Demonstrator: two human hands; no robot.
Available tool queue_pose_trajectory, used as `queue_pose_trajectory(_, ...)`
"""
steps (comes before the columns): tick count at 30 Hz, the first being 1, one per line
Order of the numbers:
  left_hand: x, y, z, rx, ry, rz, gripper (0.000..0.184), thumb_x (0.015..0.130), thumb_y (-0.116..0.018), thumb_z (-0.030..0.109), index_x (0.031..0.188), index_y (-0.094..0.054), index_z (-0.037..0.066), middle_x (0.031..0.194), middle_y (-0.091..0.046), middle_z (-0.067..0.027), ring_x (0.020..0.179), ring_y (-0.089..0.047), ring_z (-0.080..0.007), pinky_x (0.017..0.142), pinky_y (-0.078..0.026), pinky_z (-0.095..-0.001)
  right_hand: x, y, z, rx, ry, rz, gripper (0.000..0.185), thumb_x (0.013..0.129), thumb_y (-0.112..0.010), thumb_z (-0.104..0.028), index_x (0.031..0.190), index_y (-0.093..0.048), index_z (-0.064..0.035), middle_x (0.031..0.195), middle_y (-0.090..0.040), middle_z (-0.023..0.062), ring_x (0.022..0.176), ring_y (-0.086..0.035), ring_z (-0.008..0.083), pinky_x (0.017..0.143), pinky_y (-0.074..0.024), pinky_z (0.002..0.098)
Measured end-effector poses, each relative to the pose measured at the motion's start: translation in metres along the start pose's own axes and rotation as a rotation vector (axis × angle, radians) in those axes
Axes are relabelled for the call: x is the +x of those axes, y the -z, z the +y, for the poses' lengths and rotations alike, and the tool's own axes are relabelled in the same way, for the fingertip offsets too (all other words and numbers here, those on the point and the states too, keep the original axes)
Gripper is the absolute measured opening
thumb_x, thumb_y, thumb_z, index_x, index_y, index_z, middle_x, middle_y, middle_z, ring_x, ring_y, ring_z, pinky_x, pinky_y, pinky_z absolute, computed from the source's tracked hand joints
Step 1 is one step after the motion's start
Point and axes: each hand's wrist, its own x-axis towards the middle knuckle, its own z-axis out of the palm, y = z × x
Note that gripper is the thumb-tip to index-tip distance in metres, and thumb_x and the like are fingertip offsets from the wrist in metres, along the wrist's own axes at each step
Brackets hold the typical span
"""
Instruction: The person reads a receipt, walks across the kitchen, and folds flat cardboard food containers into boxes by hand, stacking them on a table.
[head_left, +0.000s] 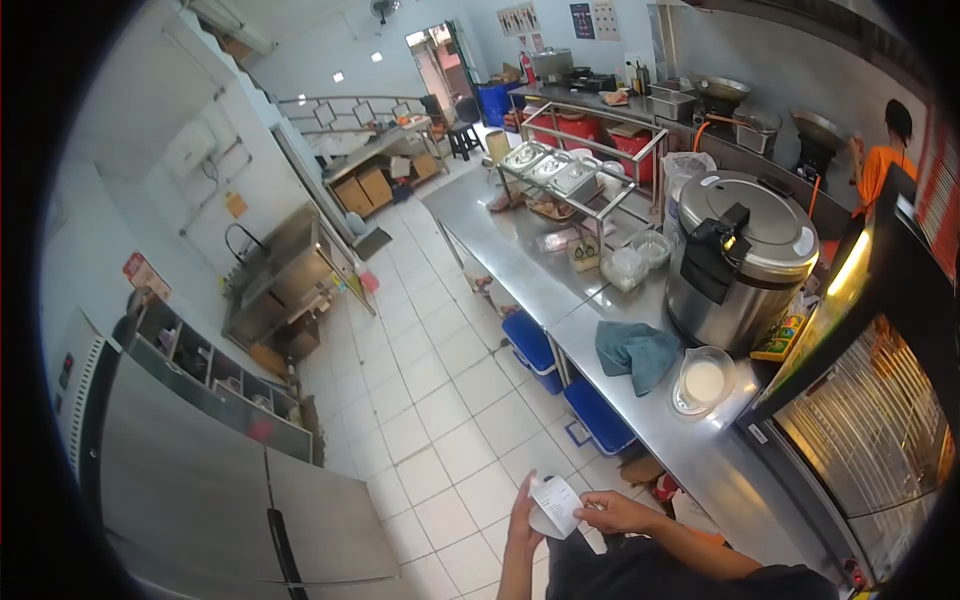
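A small white printed paper slip (555, 504) is held low in front of my body, its text too small to read. My left hand (522, 512) grips its left side. My right hand (612, 512) pinches its right edge between thumb and fingers. Beyond my hands, on the steel counter (640, 405), lie a crumpled teal cloth (638, 355) and a clear container with white contents (703, 382). A large steel rice cooker (745, 260) stands behind them.
Blue bins (600, 415) sit under the counter to the right. A steel refrigerator (200, 480) fills the lower left. A sink (275, 280) is by the left wall, and a glass display case (870, 440) stands at the right. Another person in orange (885, 165) is at the upper right.
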Motion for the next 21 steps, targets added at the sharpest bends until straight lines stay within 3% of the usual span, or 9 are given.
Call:
queue_pose_trajectory(5, 0.065, 0.017, 0.035, -0.422, 0.057, -0.129, 0.06, 0.095, -0.058, 0.027, 0.149, -0.038, 0.008, 0.113, -0.063, -0.0098, 0.107, -0.065, -0.0268, 0.094, -0.055, -0.0472, 0.031, 0.011, 0.006, -0.092, -0.075, 0.03, 0.025, 0.103, -0.061, -0.035, 0.099, -0.066, -0.0107, 0.066, -0.047, -0.0072, 0.055, -0.041, 0.0031, 0.048, -0.0293, 0.0228)
queue_pose_trajectory(6, 0.08, 0.011, 0.046, -0.407, 0.072, 0.009, 0.055, 0.092, -0.054, 0.023, 0.144, -0.044, 0.007, 0.106, -0.063, -0.0097, 0.095, -0.066, -0.0264, 0.087, -0.055, -0.0463, 0.036, 0.011, -0.007, 0.018, -0.157, 0.093, 0.024, 0.102, -0.062, -0.034, 0.103, -0.067, -0.0105, 0.066, -0.048, -0.0065, 0.054, -0.042, 0.0034, 0.048, -0.0307, 0.0231)
queue_pose_trajectory(9, 0.137, 0.022, 0.064, -0.617, 0.137, -0.308, 0.048, 0.092, -0.048, 0.023, 0.136, -0.053, 0.007, 0.097, -0.062, -0.009, 0.095, -0.064, -0.0253, 0.085, -0.054, -0.0441, 0.077, 0.014, -0.009, -0.126, -0.04, 0.354, 0.023, 0.102, -0.063, -0.032, 0.105, -0.067, -0.01, 0.067, -0.05, -0.0056, 0.053, -0.042, 0.0037, 0.048, -0.0321, 0.0229)
queue_pose_trajectory(12, 0.177, -0.001, 0.082, -0.368, 0.154, 0.04, 0.048, 0.094, -0.047, 0.037, 0.127, -0.058, 0.004, 0.094, -0.064, -0.009, 0.091, -0.064, -0.0252, 0.081, -0.054, -0.0436, 0.112, 0.005, -0.006, 0.148, -0.072, 0.658, 0.022, 0.101, -0.064, -0.029, 0.106, -0.066, -0.0079, 0.069, -0.053, -0.0041, 0.052, -0.045, 0.0054, 0.048, -0.0353, 0.0239)
queue_pose_trajectory(13, 0.19, 0.005, 0.078, -0.493, 0.208, -0.134, 0.049, 0.097, -0.048, 0.04, 0.129, -0.056, 0.004, 0.095, -0.063, -0.008, 0.091, -0.065, -0.0247, 0.082, -0.055, -0.0428, 0.123, 0.003, 0.004, 0.281, -0.063, 0.745, 0.022, 0.101, -0.064, -0.029, 0.107, -0.065, -0.0075, 0.069, -0.053, -0.0041, 0.052, -0.045, 0.0057, 0.048, -0.0356, 0.0243)
queue_pose_trajectory(15, 0.208, -0.006, 0.084, -0.482, 0.23, -0.193, 0.048, 0.1, -0.049, 0.04, 0.132, -0.053, 0.005, 0.098, -0.062, -0.0071, 0.088, -0.064, -0.0227, 0.08, -0.054, -0.0387, 0.135, 0.0, 0.009, 0.501, -0.028, 0.741, 0.023, 0.102, -0.064, -0.027, 0.111, -0.064, -0.0068, 0.068, -0.051, -0.0041, 0.051, -0.042, 0.0059, 0.047, -0.0348, 0.0246)
queue_pose_trajectory(17, 0.199, -0.042, 0.1, -0.212, 0.176, 0.046, 0.041, 0.104, -0.049, 0.035, 0.132, -0.05, 0.005, 0.1, -0.06, -0.0075, 0.081, -0.061, -0.0196, 0.073, -0.052, -0.0322, 0.143, -0.002, 0.001, 0.651, 0.055, 0.784, 0.023, 0.102, -0.064, -0.026, 0.115, -0.062, -0.0063, 0.067, -0.048, -0.0041, 0.05, -0.039, 0.0057, 0.047, -0.0336, 0.0243)
queue_pose_trajectory(18, 0.215, -0.025, 0.089, -0.065, 0.112, -0.08, 0.043, 0.103, -0.052, 0.025, 0.141, -0.042, 0.008, 0.102, -0.057, -0.0057, 0.085, -0.059, -0.0182, 0.075, -0.052, -0.0342, 0.147, -0.007, -0.009, 0.693, 0.111, 0.832, 0.024, 0.102, -0.063, -0.025, 0.116, -0.061, -0.0061, 0.066, -0.047, -0.0041, 0.049, -0.037, 0.0054, 0.047, -0.0328, 0.024)
queue_pose_trajectory(21, 0.245, 0.022, 0.054, -0.653, 0.275, -0.398, 0.044, 0.105, -0.049, 0.027, 0.144, -0.041, 0.009, 0.105, -0.057, -0.0065, 0.097, -0.06, -0.0195, 0.084, -0.053, -0.0372, 0.156, -0.001, -0.028, 0.703, 0.235, 0.97, 0.024, 0.103, -0.062, -0.024, 0.118, -0.06, -0.0056, 0.067, -0.048, -0.0034, 0.049, -0.038, 0.0052, 0.046, -0.0328, 0.0238)
